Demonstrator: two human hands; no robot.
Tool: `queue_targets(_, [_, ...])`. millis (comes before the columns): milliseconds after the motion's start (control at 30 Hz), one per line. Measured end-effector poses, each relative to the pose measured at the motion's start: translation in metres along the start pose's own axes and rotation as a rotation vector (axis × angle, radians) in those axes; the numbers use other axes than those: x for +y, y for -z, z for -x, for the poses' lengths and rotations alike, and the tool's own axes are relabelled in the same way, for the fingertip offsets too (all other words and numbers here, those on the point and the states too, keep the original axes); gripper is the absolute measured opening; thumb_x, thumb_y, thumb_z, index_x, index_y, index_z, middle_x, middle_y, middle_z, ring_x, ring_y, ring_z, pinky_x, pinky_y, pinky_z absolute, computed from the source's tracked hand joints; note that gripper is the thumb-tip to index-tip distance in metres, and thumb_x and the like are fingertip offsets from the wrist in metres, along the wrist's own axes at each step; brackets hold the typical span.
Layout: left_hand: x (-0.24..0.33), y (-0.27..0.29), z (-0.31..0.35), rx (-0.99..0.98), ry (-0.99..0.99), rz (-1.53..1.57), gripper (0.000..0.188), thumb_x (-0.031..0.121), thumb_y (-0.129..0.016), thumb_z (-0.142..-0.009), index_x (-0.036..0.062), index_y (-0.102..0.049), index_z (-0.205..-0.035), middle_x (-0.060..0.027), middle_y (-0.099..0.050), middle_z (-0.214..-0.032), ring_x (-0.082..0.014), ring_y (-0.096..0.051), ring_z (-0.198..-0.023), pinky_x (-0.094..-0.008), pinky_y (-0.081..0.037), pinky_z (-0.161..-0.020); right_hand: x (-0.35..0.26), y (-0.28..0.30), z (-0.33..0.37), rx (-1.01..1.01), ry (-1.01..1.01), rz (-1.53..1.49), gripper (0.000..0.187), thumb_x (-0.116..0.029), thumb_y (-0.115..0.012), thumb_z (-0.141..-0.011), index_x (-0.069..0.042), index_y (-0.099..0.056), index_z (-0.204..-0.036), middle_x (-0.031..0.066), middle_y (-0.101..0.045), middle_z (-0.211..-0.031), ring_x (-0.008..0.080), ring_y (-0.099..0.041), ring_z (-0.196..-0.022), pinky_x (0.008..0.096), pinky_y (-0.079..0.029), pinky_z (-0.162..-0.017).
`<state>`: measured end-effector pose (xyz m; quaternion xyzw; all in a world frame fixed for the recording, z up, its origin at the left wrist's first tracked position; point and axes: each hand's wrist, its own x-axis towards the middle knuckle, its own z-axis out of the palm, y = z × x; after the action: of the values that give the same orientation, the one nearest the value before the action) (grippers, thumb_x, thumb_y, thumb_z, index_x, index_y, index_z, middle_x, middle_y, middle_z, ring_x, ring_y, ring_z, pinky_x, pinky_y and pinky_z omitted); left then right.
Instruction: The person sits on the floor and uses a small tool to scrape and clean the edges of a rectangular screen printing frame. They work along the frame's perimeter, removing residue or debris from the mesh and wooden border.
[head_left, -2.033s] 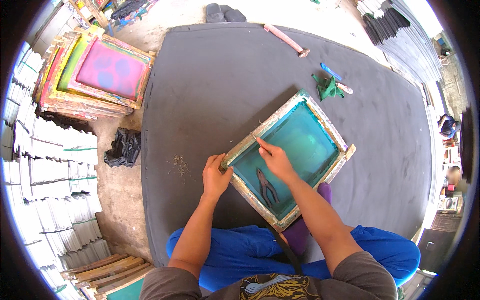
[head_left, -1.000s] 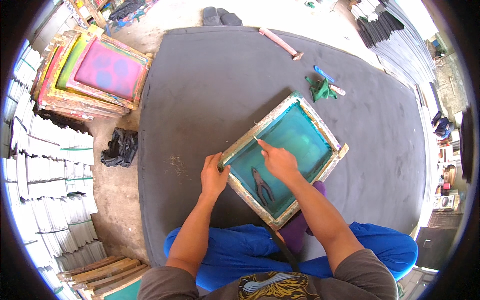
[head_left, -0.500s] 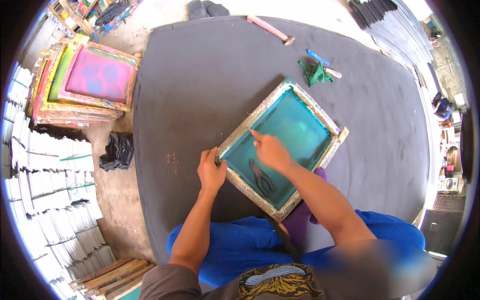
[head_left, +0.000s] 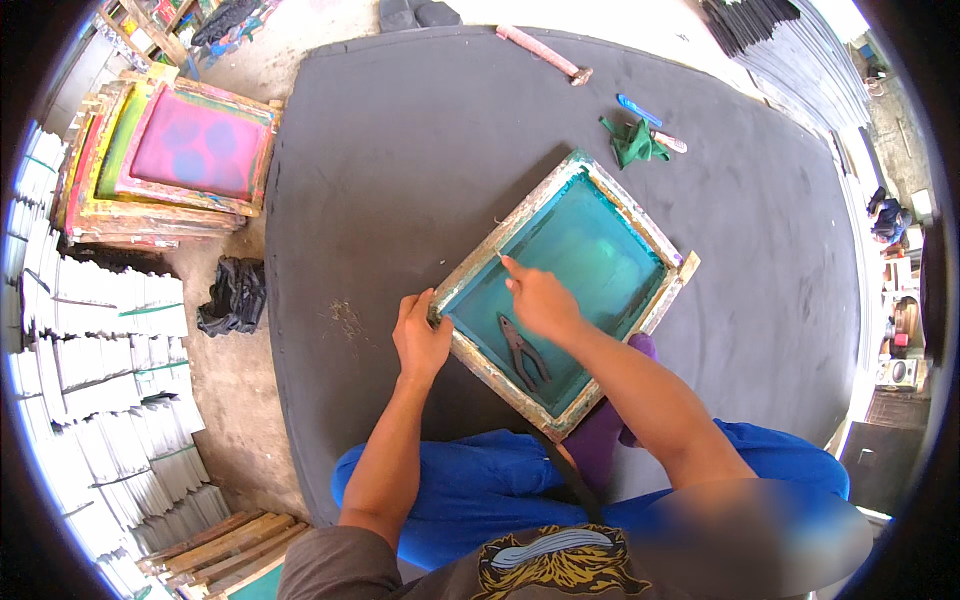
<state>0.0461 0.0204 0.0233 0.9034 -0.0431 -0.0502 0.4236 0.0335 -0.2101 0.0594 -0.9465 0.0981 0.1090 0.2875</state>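
Note:
A screen-printing frame (head_left: pixel 478 262) with paint-stained wooden sides and teal mesh lies slanted in front of me. My left hand (head_left: pixel 422 338) is closed round its left corner, fingers over the outer side and thumb toward the inner edge. Above the mesh, my right hand (head_left: pixel 543 303) has its index finger stretched to the inner edge of the upper left side, with the other fingers curled in. A tiny pale speck shows at that fingertip, too small to name. Dark pliers (head_left: pixel 524 356) lie with handles spread on the mesh, just below my right hand.
The frame rests on a wide dark-grey mat (head_left: pixel 380 150). Farther off lie a hammer (head_left: pixel 545 55) with a pinkish handle, a green cloth (head_left: pixel 634 144) and a blue pen-like tool (head_left: pixel 638 108). Stacked printing frames (head_left: pixel 200 150), a black plastic bag (head_left: pixel 234 295) and sheet bundles (head_left: pixel 110 375) stand left.
Almost nothing differs. The view has shifted very slightly, while both hands keep their places on the frame and the pliers stay where they were.

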Motion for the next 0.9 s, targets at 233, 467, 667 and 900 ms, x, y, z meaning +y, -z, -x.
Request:
queue_targets(233, [0.004, 0.005, 0.0, -0.004, 0.042, 0.019, 0.051, 0.009, -0.075, -0.081, -0.0008, -0.069, -0.131, -0.0172, -0.067, -0.125, -0.0365, -0.069, -0.112, -0.0426, -0.055, -0.096, -0.004, 0.018, -0.002, -0.241, -0.203, -0.279, 0.05, -0.029, -0.056, -0.108, -0.017, -0.051, -0.156, 0.0251, -0.076, -0.109, 0.0457, -0.073, -0.098, 0.0535, -0.057, -0.087])
queue_targets(467, [-0.007, 0.001, -0.003, 0.017, -0.017, 0.0, 0.052, 0.01, -0.077, -0.081, -0.0001, -0.07, -0.131, -0.0162, -0.068, -0.12, -0.0292, -0.07, -0.1, -0.0387, -0.056, -0.087, 0.022, -0.01, -0.006, -0.222, -0.384, -0.847, 0.049, -0.029, -0.055, -0.109, -0.023, -0.05, -0.158, 0.0234, -0.075, -0.091, 0.0396, -0.075, -0.079, 0.0556, -0.056, -0.071])
queue_targets(667, [-0.005, 0.005, -0.004, -0.007, -0.033, 0.031, 0.052, 0.01, -0.078, -0.081, -0.0009, -0.07, -0.131, -0.0171, -0.067, -0.118, -0.0325, -0.069, -0.101, -0.0395, -0.056, -0.088, 0.022, -0.032, 0.01, 0.005, -0.161, -0.426, 0.046, -0.034, -0.052, -0.109, -0.033, -0.052, -0.156, 0.024, -0.072, -0.087, 0.0456, -0.071, -0.076, 0.0583, -0.056, -0.071])
queue_targets(900, [-0.003, 0.008, -0.003, -0.012, 0.002, 0.045, 0.051, 0.009, -0.078, -0.081, -0.0006, -0.07, -0.13, -0.0163, -0.067, -0.12, -0.0343, -0.07, -0.104, -0.0408, -0.056, -0.091, 0.03, -0.029, 0.001, 0.056, 0.006, -0.028, 0.049, -0.038, -0.053, -0.109, -0.035, -0.047, -0.158, 0.0201, -0.075, -0.095, 0.0434, -0.074, -0.086, 0.0571, -0.057, -0.078])
